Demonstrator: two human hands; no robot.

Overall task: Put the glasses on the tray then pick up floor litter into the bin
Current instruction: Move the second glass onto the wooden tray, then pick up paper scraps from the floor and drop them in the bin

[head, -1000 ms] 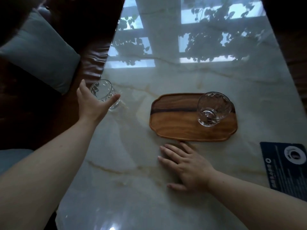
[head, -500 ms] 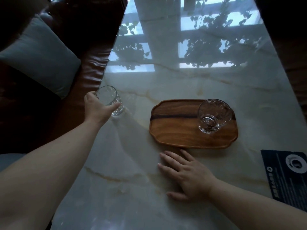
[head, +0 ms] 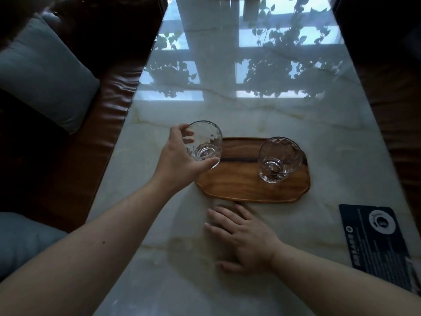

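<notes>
My left hand (head: 176, 159) grips a clear faceted glass (head: 206, 142) and holds it in the air over the left end of the wooden tray (head: 241, 183). A second clear glass (head: 279, 159) stands upright on the tray's right part. The tray lies on the marble table (head: 250, 115). My right hand (head: 241, 236) rests flat on the table just in front of the tray, fingers spread, holding nothing. No litter or bin is in view.
A dark printed card (head: 382, 242) lies on the table near its right edge. A brown leather sofa (head: 107, 106) with a grey cushion (head: 43, 74) runs along the table's left side. Another grey cushion (head: 20, 240) sits at lower left.
My left hand closed on the glass at the table's left edge, lifted it and carried it right to the tray's left end. The right hand stayed flat on the table.
</notes>
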